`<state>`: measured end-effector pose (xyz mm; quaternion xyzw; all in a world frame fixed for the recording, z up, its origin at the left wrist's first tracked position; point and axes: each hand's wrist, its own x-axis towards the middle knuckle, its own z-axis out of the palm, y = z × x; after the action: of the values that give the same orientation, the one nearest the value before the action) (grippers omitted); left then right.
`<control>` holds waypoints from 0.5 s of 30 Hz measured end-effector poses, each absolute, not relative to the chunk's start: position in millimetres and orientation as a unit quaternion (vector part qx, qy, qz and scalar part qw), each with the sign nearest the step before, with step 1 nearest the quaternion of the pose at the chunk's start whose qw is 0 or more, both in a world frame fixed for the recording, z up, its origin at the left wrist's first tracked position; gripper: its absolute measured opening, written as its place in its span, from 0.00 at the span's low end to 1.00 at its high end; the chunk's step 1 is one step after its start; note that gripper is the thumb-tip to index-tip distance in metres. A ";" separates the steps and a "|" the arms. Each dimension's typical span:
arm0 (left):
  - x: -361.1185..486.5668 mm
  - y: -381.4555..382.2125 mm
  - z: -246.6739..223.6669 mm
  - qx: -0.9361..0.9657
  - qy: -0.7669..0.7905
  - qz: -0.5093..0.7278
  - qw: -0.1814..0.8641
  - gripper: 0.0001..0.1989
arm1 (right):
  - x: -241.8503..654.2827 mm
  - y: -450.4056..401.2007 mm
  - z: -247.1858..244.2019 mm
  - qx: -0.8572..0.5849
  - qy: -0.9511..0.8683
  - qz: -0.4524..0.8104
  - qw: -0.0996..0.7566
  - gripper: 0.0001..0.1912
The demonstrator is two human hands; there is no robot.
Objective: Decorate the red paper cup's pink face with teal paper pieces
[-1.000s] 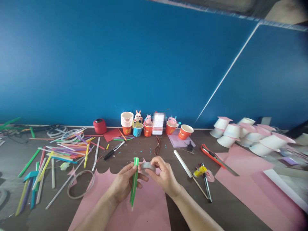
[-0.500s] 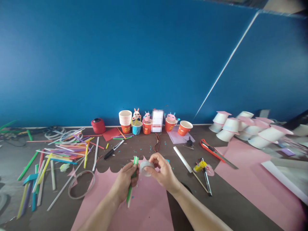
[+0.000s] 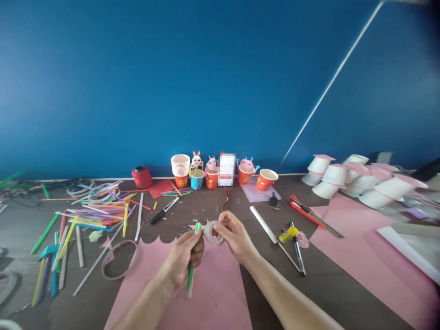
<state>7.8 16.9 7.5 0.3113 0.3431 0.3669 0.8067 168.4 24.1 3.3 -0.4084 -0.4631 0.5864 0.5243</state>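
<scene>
Closed around a bundle of green and white strips (image 3: 190, 277), my left hand (image 3: 185, 256) is over the pink paper (image 3: 220, 298). The strips' upper ends stick out above its thumb and their lower ends hang below the fingers. Just to the right, my right hand (image 3: 237, 236) grips a roll of clear tape (image 3: 209, 233) between thumb and fingers. The tape roll is very close to the strips' upper ends. Whether a length of tape joins them is too small to tell.
Colored strips (image 3: 103, 211) and a large tape ring (image 3: 103, 266) lie left. Paper cups (image 3: 180, 167) stand along the blue wall. On the right are a red cutter (image 3: 309, 213), a yellow glue stick (image 3: 288, 235), more pink paper (image 3: 350, 243) and white cups (image 3: 335, 176).
My right hand has turned the tape roll so its round face shows more. Both hands stay close together. The whole view has shifted slightly.
</scene>
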 end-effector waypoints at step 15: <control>9.5 14.6 0.4 0.305 0.340 0.365 0.811 0.14 | 167.0 25.3 -1.2 -0.427 -0.422 0.624 0.500 0.19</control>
<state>9.5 14.6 0.4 0.3046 0.3405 0.3649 0.8112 167.0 25.3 -1.2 -0.4268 -0.4224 0.6240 0.5000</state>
